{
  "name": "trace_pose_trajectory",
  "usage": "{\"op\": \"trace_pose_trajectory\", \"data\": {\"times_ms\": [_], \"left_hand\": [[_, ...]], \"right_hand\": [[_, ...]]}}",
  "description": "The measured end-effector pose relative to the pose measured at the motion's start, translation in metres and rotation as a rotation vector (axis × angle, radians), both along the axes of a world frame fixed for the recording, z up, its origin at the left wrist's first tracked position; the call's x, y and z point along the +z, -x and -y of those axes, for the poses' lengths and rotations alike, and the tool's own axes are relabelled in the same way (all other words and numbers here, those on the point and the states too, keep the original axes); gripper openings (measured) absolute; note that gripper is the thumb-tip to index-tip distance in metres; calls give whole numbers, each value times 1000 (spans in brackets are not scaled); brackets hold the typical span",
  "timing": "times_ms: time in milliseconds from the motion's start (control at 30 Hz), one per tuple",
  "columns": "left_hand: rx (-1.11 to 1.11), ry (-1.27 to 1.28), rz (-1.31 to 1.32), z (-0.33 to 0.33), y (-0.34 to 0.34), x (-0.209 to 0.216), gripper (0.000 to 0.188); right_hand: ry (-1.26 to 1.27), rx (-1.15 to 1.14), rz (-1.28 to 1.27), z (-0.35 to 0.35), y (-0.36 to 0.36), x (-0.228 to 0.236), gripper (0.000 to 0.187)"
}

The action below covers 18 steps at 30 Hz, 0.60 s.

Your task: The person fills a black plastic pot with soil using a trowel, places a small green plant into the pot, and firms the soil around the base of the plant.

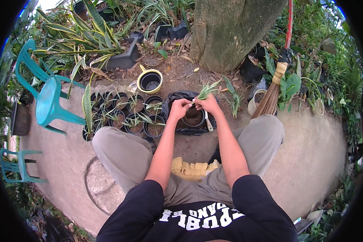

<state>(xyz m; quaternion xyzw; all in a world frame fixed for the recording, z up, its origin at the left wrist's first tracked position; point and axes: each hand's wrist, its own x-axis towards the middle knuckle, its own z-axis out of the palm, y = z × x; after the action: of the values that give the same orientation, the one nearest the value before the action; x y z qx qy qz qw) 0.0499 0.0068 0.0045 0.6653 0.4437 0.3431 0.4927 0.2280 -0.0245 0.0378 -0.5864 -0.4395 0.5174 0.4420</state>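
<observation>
Between my hands is a small spider plant seedling (208, 89), its green and pale leaves pointing away from me. My left hand (180, 109) pinches it near the base, and my right hand (207, 105) is closed around its lower part. Below them stands a round black pot (192, 123) with dark soil, set in a black plastic bag (174, 98). Beside the pot's right side is a light-coloured tool handle (208, 122); its other end is hidden. To the left, several black pots (153, 127) hold soil and similar young plants.
A cream pot with a handle (150, 80) stands beyond the potted rows. Another loose spider plant (234, 101) lies to the right, near a broom (272, 90) and a cream pot (257, 101). A tree trunk (230, 36) rises ahead; teal chairs (50, 99) stand at left.
</observation>
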Motion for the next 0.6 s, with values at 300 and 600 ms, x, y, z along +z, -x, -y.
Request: {"op": "trace_pose_trajectory", "data": {"times_ms": [300,600], "left_hand": [[-118,-22,-133,2,-19,-21,13],[-27,-319,-509,3,-2,-51,24]], "right_hand": [[58,1,234,4,-13,-30,12],[62,-4,467,2,-6,-76,13]]}}
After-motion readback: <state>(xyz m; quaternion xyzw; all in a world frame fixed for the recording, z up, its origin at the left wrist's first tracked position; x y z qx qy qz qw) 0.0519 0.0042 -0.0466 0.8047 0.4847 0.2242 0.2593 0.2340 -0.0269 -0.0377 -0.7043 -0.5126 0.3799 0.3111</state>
